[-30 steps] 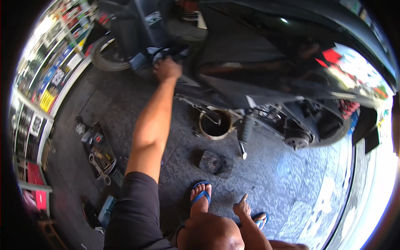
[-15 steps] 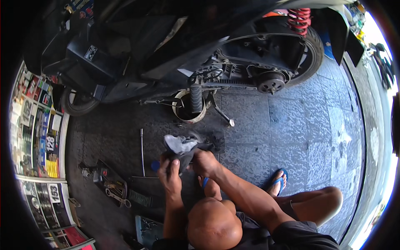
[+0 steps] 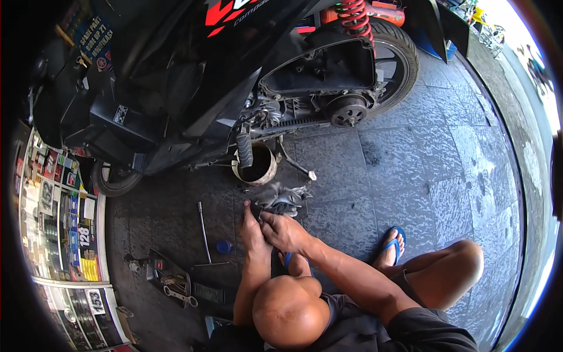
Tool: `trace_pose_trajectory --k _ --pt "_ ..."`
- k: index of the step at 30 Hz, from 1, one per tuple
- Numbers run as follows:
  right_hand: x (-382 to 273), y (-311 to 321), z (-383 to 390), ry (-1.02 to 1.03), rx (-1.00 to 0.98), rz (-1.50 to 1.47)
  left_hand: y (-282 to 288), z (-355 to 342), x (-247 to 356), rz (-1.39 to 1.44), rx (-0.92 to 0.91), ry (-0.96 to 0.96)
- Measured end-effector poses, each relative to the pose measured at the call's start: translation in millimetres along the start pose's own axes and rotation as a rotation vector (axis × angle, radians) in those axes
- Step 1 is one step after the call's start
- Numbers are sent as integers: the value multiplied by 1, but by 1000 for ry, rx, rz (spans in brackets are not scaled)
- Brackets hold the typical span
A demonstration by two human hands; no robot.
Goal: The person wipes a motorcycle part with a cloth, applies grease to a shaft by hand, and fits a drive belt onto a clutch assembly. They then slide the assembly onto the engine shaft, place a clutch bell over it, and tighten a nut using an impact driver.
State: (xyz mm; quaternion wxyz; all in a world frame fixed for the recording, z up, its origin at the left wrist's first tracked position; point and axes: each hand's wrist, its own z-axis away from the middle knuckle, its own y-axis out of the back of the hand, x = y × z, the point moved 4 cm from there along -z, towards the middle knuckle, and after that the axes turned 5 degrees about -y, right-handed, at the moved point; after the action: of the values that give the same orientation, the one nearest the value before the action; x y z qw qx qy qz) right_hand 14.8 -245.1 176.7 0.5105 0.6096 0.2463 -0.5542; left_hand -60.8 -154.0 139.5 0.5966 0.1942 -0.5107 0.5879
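Note:
Both my hands grip a crumpled grey-and-dark cloth, which is smeared by motion. My left hand is closed at its near left edge, thumb pointing up. Right beside it, my right hand is curled shut with knuckles up. The cloth's far right part merges with something grey on the floor, and I cannot make out where one stops. Just beyond stands a round, pale-rimmed bucket under the footrest of a black scooter. The scooter's side case is uncovered, showing a belt and a round drum.
On the floor to the left lie a T-handle wrench, a blue cap and a black plastic cover with a spanner on it. A glass display case lines the left. My sandalled foot rests at right.
The cloth has shifted right and its pale patch no longer shows plainly. My left hand has come right, against my right hand. The view has shifted, showing more of the scooter's upper side.

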Motion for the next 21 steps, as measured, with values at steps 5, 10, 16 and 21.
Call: trace_pose_trajectory --k 5,10,16,21 --pt "-13 32 20 145 109 199 -12 13 8 136 36 134" --pt "16 70 -19 -108 949 -471 -42 31 -20 -347 -227 51" --pt "42 14 -13 40 644 25 -45 -6 -24 34 -244 153" --pt "60 9 -9 11 570 -323 -46 -1 -26 36 -521 319"
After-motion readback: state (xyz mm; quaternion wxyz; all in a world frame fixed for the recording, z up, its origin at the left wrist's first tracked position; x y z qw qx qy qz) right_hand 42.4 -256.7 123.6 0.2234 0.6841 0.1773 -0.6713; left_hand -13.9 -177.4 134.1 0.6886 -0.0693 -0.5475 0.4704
